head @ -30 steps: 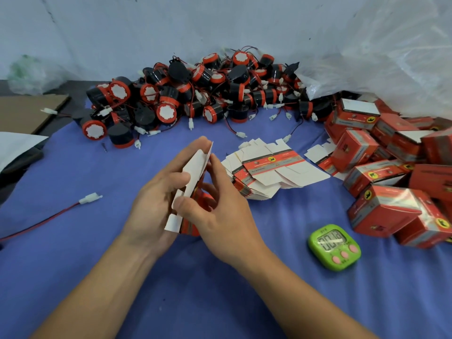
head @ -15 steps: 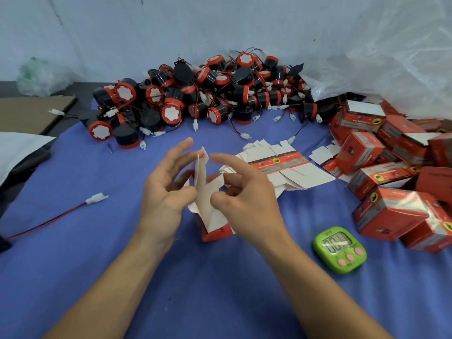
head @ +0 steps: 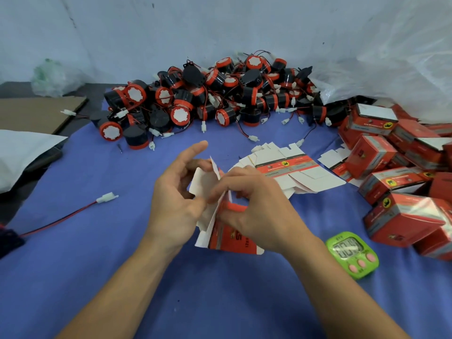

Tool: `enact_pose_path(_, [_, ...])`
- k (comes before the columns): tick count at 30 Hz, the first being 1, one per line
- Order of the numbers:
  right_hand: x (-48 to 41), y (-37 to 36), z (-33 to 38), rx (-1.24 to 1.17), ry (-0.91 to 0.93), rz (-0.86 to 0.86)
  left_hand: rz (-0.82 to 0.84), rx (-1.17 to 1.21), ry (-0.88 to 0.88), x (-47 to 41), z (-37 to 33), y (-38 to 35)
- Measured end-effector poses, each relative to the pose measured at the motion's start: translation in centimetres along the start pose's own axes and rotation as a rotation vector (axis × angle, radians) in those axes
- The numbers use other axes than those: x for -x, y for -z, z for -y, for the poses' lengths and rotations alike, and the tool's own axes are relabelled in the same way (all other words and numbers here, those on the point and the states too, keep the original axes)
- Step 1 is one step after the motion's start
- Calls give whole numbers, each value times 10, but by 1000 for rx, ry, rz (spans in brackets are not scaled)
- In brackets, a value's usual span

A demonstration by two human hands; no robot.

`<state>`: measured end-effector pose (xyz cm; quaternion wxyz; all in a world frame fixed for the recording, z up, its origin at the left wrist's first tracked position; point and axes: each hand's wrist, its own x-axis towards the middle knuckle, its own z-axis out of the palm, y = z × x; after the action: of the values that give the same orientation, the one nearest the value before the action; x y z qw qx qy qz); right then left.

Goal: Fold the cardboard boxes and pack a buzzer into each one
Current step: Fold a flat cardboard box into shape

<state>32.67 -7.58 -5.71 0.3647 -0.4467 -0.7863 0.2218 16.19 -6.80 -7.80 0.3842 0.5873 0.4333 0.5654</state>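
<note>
The right hand (head: 259, 211) pinches the red side of the half-folded box (head: 230, 238), and the left hand (head: 176, 201) holds its white flap (head: 203, 182) between thumb and fingers. The box stands in the middle of the desk (head: 102, 253). It looks light and thin and may crease easily, so hold it by the edges, near the folds. The buzzers (head: 190, 101) lie heaped at the far edge.

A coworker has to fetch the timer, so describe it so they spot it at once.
On the blue cloth, look to the near right, just in front of the heap of folded red boxes. The digital timer lies there, right of the person's right forearm. It alone is lime green, with a grey display and three pink buttons.
</note>
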Motion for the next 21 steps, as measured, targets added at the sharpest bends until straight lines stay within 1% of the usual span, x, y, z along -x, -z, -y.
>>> enact_pose_path(2, [-1, 5, -1, 35, 26, -74, -59, -10, -6, -2, 0, 4])
enact_pose_path(4, [0, 12, -1, 10, 47, -149, -140, 25, -21, -5, -1, 11])
enact_pose_path(5, [0, 16, 0, -21, 35, -163, -178, 48, -32, -6, -2, 15])
enact_pose_path(7, [1, 19, 0, -75, -14, -138, -224, 72, -53, -6, -4, 17])
enact_pose_path(9, [1, 17, -1, -88, -54, -108, -225, 71, -45, -2, -4, 13])
enact_pose_path(11, [1, 12, -2, -92, -102, -112, -197, 59, 10, 0, -1, 7])
enact_pose_path(15, [-1, 6, -6, -205, -270, -180, -76, 61, 124, 4, 4, -6])
enact_pose_path(17, [-2, 4, -9, -204, -305, -175, -32, 44, 171, 5, 6, -11])
enact_pose_path(18, [-2, 3, -11, -185, -311, -166, -42, 9, 185, 4, 7, -13])
enact_pose_path(21, [0, -4, -13, -95, -293, -152, -172, -116, 195, 2, 12, -14])
